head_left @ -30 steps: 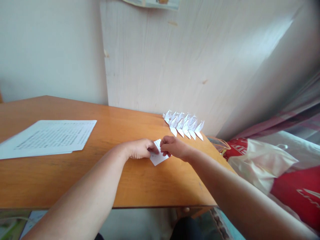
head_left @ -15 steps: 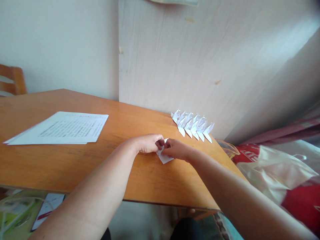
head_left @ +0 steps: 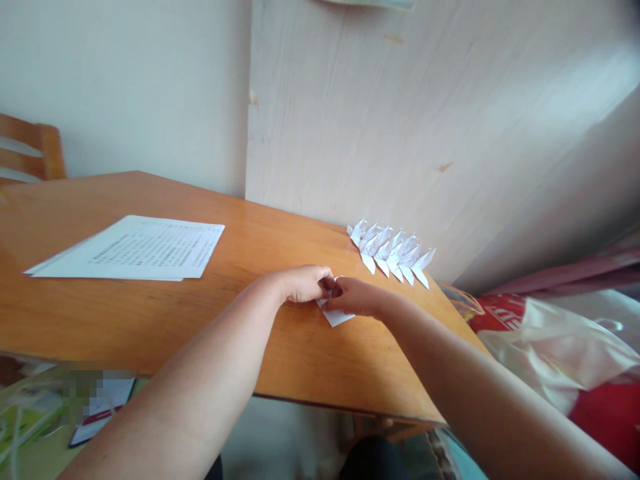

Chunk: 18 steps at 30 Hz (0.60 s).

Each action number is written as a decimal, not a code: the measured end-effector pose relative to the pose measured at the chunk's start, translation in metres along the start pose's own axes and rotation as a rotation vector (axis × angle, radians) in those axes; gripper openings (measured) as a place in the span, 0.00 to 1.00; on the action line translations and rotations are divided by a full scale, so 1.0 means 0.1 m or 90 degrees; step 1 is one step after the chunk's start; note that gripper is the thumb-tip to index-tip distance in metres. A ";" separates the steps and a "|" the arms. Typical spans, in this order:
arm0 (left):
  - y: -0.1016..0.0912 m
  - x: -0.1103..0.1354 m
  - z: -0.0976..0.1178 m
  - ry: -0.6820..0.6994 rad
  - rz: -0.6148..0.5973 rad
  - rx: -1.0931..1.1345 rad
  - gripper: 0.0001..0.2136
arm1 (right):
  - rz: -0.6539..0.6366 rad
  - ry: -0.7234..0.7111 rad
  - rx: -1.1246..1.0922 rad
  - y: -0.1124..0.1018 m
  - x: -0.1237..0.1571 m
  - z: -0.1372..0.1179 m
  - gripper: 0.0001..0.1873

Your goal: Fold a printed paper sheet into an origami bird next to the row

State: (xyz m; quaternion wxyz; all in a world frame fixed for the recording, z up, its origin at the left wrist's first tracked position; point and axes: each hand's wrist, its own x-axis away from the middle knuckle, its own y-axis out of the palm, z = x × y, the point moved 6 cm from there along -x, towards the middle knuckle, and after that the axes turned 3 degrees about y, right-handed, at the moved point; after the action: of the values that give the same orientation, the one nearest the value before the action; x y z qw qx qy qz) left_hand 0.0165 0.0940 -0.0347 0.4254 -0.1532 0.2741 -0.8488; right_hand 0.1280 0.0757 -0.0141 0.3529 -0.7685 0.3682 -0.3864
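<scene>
A small folded piece of white paper [head_left: 341,318] lies on the wooden table [head_left: 295,360], partly covered by my fingers. My left hand [head_left: 311,283] pinches its upper left part, fingers curled and close to the other hand. From the right, my right hand [head_left: 356,296] is closed on the same paper, thumb and fingers pressed over its middle. Just beyond, near the table's right edge, folded white paper cranes [head_left: 393,252] stand in slanting rows. The exact folds under my fingertips are hidden.
Printed sheets [head_left: 145,250] lie stacked on the left of the table. A wall panel [head_left: 350,133] borders the far edge. Red and white bags [head_left: 555,353] sit off the right end. A wooden chair [head_left: 50,153] stands at the far left.
The view has shifted slightly, moving the scene a little to the right. My hands have drawn slightly closer together over the paper, still holding it.
</scene>
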 end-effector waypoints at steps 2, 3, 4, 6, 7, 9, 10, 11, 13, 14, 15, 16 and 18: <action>0.00 0.00 0.00 0.003 0.002 0.002 0.17 | -0.009 0.008 -0.008 0.01 0.00 0.02 0.11; 0.00 0.00 0.00 0.004 0.004 0.001 0.17 | -0.011 0.010 -0.009 0.01 0.00 0.02 0.11; -0.01 0.01 0.00 0.006 0.003 0.000 0.17 | -0.011 0.009 -0.009 0.02 -0.01 0.02 0.12; -0.01 0.02 0.02 0.009 -0.002 0.002 0.17 | -0.006 0.000 -0.003 0.03 -0.03 0.01 0.13; -0.01 0.03 0.03 0.011 -0.005 0.001 0.18 | -0.001 -0.007 0.000 0.03 -0.03 0.00 0.13; -0.01 0.03 0.05 0.013 -0.010 -0.008 0.18 | 0.008 -0.022 0.002 0.02 -0.04 -0.02 0.14; -0.01 0.03 0.05 0.013 -0.010 -0.019 0.18 | 0.008 -0.025 -0.004 0.02 -0.04 -0.02 0.14; -0.02 0.03 0.05 0.011 -0.009 -0.034 0.17 | 0.004 -0.022 -0.013 0.02 -0.04 -0.01 0.14; -0.02 0.03 0.05 0.002 -0.003 -0.072 0.17 | -0.013 -0.006 -0.037 0.03 -0.05 0.04 0.13; -0.02 0.02 0.05 -0.002 -0.001 -0.087 0.17 | -0.020 0.004 -0.046 0.03 -0.06 0.07 0.12; -0.02 0.02 0.05 -0.005 0.000 -0.099 0.17 | -0.025 0.012 -0.052 0.04 -0.07 0.09 0.11; -0.02 0.03 0.05 -0.006 0.000 -0.106 0.18 | -0.026 0.017 -0.056 0.03 -0.08 0.11 0.10; -0.02 0.03 0.06 -0.005 -0.004 -0.114 0.18 | -0.025 0.023 -0.057 0.02 -0.09 0.14 0.08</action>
State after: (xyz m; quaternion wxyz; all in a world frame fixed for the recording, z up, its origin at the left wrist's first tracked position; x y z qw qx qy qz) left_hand 0.0168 0.0901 -0.0285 0.4083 -0.1946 0.3471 -0.8216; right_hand 0.1349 0.0860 -0.0254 0.3035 -0.7836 0.3762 -0.3903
